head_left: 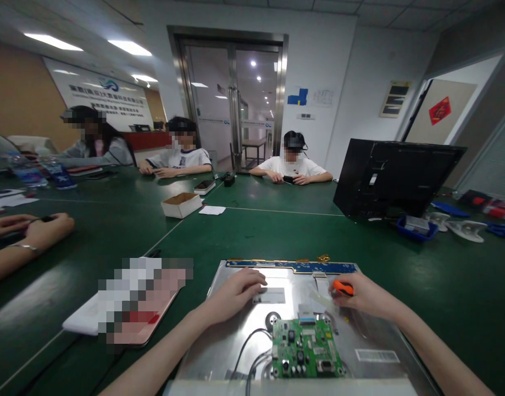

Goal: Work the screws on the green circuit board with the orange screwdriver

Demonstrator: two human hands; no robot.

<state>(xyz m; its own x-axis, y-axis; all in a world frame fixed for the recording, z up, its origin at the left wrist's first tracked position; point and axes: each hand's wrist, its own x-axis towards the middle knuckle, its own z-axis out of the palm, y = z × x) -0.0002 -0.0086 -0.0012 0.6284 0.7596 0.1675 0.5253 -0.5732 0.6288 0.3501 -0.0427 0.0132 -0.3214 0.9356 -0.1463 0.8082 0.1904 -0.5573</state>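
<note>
A flat silver display panel (239,335) lies back side up in front of me. My left hand (238,291) rests on its upper left part, fingers stretched out and holding nothing. At the upper right, my right hand (365,297) is closed around an orange-and-black screwdriver (343,288); its tip is hidden. A pale translucent strip (323,300) is beside the right fingers. The green circuit board (304,346) sits on the panel's lower middle, with dark cables (249,352) to its left. Along the far edge runs a narrow blue circuit board (272,265), joined to a flat ribbon cable (320,281).
Left of the panel lie a white item (85,316) and a pink item (170,297), partly blurred. A small open box (181,205) stands farther off. A black monitor (396,176) and a blue tray (417,228) are at right. A co-worker's hands (50,228) are at left; several people sit opposite.
</note>
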